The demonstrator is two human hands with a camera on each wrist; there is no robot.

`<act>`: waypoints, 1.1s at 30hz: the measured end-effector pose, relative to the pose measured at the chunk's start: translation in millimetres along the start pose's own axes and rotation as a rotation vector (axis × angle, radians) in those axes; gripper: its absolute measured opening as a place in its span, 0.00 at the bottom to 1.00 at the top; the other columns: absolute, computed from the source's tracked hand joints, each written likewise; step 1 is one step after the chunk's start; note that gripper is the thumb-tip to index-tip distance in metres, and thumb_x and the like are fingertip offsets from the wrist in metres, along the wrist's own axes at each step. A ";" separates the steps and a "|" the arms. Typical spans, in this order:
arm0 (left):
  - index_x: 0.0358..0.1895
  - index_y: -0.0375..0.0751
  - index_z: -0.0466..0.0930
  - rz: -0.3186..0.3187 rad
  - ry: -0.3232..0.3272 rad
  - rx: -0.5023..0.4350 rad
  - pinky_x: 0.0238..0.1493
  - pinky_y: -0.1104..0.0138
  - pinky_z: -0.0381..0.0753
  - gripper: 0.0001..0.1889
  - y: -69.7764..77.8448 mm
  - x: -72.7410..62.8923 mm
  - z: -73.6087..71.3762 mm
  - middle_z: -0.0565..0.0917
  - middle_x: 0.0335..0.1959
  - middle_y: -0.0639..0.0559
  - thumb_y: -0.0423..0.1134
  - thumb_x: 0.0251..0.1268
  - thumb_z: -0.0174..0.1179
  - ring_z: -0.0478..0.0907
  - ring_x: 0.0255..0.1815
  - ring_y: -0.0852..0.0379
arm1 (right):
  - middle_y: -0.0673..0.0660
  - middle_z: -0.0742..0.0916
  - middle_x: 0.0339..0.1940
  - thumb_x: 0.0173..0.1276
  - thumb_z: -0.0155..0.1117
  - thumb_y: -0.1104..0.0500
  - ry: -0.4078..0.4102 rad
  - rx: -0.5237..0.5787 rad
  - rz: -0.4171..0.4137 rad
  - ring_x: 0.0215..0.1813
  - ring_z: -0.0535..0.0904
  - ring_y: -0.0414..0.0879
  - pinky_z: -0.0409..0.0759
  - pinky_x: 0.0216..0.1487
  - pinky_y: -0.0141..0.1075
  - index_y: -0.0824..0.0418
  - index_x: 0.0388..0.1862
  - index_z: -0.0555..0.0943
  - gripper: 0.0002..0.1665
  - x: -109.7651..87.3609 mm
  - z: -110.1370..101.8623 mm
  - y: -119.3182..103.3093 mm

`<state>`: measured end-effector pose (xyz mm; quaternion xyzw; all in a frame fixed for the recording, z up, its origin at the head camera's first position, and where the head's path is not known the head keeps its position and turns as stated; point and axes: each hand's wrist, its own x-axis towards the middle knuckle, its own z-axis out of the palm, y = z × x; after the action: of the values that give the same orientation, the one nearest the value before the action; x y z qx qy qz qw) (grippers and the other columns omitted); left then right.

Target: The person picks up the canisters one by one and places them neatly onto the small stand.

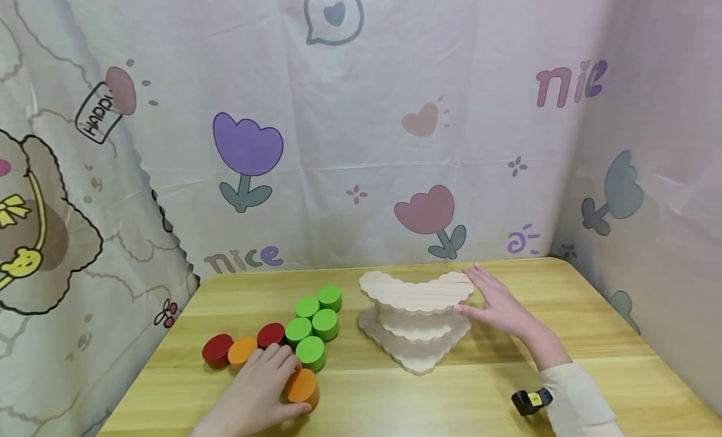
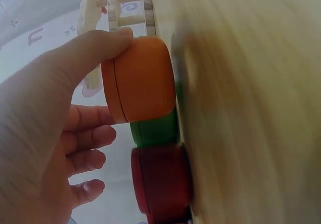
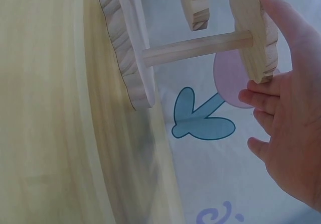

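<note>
My left hand pinches an orange cylinder between thumb and index finger; a thin seam runs round it near one end. The other fingers are loosely bent and touch nothing in the left wrist view. Just beyond that hand lie a dark red cylinder and a green cylinder. My right hand grips the right end of the top tier of a tiered wooden stand, thumb on the near edge and fingers at the far one. Wooden pegs join its scalloped tiers.
Several more green cylinders stand in a slanting cluster left of the stand. Another red cylinder and a second orange cylinder lie farther left. A small black and yellow device is by the right sleeve. A patterned cloth hangs behind the wooden table.
</note>
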<state>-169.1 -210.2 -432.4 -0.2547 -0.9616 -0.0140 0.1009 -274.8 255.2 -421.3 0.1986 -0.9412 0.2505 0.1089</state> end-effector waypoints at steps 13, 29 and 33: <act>0.47 0.51 0.77 0.119 0.105 0.011 0.53 0.57 0.70 0.33 20.1 24.9 -7.8 0.75 0.45 0.59 0.72 0.46 0.64 0.68 0.47 0.59 | 0.71 0.56 0.78 0.61 0.65 0.37 -0.011 0.010 0.026 0.77 0.50 0.70 0.50 0.71 0.66 0.66 0.76 0.57 0.54 -2.9 -0.7 -3.4; 0.47 0.50 0.76 0.245 0.106 0.036 0.58 0.57 0.71 0.33 50.7 71.3 -22.6 0.77 0.46 0.57 0.72 0.47 0.63 0.68 0.50 0.57 | 0.70 0.57 0.78 0.62 0.63 0.36 -0.030 -0.024 0.017 0.78 0.51 0.68 0.52 0.73 0.63 0.68 0.76 0.55 0.55 -1.2 -2.4 -3.4; 0.48 0.50 0.76 0.254 0.091 0.036 0.55 0.59 0.71 0.33 60.1 81.5 -27.7 0.78 0.46 0.57 0.71 0.48 0.63 0.69 0.50 0.57 | 0.69 0.56 0.78 0.63 0.62 0.36 -0.034 -0.045 0.014 0.78 0.51 0.68 0.51 0.73 0.62 0.68 0.76 0.54 0.56 -1.3 -4.5 -3.8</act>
<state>-203.5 -120.4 -390.4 -0.3716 -0.9162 0.0044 0.1497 -271.5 254.9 -416.3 0.1938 -0.9498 0.2264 0.0956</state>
